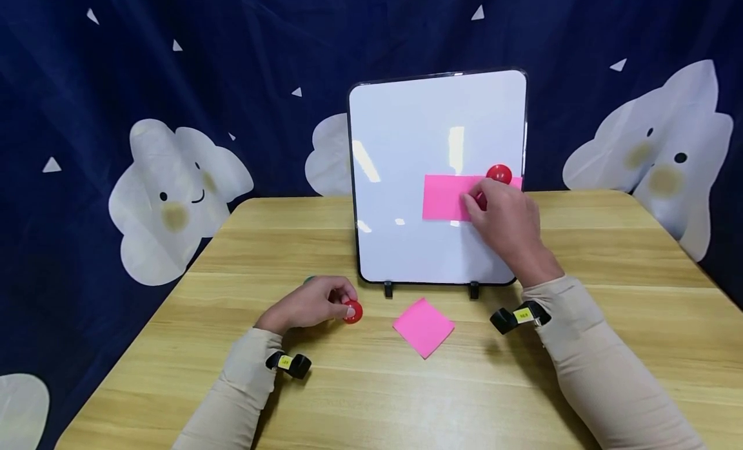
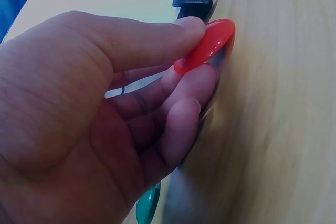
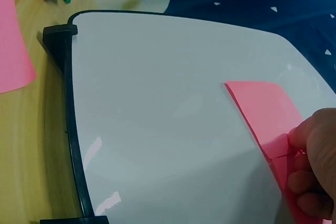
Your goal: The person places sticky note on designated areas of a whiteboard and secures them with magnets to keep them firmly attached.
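A red round magnet (image 2: 212, 43) is pinched between the thumb and fingers of my left hand (image 1: 322, 302), low over the table. Beside that hand, a green magnet (image 2: 148, 204) is partly hidden. My right hand (image 1: 511, 221) is at the whiteboard (image 1: 400, 134), its fingertips pinching a mostly hidden red magnet (image 1: 481, 201) against pink sticky notes (image 1: 444, 197). The notes lie side by side on the board, and the right one is largely covered by the hand. Another red magnet (image 1: 499, 174) sits at that note's upper edge.
One loose pink sticky note (image 1: 424, 327) lies on the wooden table (image 1: 360, 405) in front of the board. Two black feet (image 1: 388, 289) hold the board upright. Behind it hangs a dark blue curtain (image 1: 261, 44) with white clouds.
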A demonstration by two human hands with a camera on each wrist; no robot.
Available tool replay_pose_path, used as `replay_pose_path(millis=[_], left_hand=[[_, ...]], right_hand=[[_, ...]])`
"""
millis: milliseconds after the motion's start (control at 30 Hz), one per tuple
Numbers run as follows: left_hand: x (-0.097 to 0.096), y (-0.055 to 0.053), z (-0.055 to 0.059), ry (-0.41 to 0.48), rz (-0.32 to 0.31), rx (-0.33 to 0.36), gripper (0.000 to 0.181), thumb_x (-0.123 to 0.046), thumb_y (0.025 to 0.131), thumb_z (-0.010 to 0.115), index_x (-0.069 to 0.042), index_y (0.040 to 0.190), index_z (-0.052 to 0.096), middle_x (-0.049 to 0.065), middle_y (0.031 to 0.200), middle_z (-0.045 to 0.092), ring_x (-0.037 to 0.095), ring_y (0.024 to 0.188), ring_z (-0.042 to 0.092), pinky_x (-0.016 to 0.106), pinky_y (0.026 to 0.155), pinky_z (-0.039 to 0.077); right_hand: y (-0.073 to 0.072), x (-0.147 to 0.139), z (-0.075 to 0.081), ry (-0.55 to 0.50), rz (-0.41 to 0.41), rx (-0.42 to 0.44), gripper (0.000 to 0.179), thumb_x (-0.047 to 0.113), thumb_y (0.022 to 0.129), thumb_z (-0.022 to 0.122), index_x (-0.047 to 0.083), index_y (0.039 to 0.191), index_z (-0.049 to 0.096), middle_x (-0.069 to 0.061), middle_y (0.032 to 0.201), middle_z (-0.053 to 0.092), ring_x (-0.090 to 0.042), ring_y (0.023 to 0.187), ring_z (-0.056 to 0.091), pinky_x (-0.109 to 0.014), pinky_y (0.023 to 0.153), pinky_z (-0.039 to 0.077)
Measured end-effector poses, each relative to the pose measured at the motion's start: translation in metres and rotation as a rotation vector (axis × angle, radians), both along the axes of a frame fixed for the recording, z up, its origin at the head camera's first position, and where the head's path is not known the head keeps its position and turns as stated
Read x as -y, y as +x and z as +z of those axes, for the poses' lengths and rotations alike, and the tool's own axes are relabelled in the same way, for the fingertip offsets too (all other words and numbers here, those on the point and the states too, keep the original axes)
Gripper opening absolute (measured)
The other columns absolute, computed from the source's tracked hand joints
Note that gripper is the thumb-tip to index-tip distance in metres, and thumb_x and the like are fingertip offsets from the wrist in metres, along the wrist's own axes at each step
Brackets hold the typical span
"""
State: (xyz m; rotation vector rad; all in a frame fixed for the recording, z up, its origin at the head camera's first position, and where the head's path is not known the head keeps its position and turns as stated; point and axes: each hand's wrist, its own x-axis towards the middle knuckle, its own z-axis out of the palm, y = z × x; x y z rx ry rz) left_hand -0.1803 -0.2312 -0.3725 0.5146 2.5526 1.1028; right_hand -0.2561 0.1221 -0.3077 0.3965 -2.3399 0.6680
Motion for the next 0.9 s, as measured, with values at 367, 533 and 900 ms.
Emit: replay_pose_path(millis=[367, 533, 900], left_hand=[[0.0000, -0.0016, -0.0013, 0.051, 0.034, -0.014, 0.014, -0.011, 0.092, 0.073, -0.016, 0.103, 0.067, 0.005, 0.094, 0.063, 0.024, 0.087, 0.056, 0.035, 0.072, 0.049], [0.0000, -0.0033, -0.0019, 0.100, 0.062, -0.056, 0.015, -0.011, 0.093, 0.072, -0.016, 0.106, 0.068, 0.005, 0.095, 0.062, 0.023, 0.089, 0.056, 0.032, 0.074, 0.048], [-0.0035, -0.0033, 0.0009, 0.177, 0.117, -0.100, 0.014, -0.017, 0.093, 0.073, -0.019, 0.107, 0.072, 0.002, 0.100, 0.067, 0.025, 0.092, 0.058, 0.037, 0.079, 0.049]], right_hand=[[-0.0021, -0.0022, -0.0033, -0.014, 0.028, 0.019, 0.018, 0.018, 0.092, 0.073, 0.001, 0.098, 0.068, -0.013, 0.079, 0.068, -0.028, 0.067, 0.058, -0.040, 0.062, 0.043], [-0.0035, -0.0025, -0.0031, -0.010, 0.034, 0.017, 0.017, 0.018, 0.092, 0.073, 0.002, 0.096, 0.068, -0.012, 0.078, 0.067, -0.028, 0.067, 0.058, -0.040, 0.061, 0.043], [-0.0030, -0.0031, -0.0032, -0.003, 0.029, 0.025, 0.016, 0.018, 0.092, 0.073, 0.003, 0.094, 0.067, -0.011, 0.076, 0.066, -0.027, 0.065, 0.056, -0.040, 0.059, 0.043]])
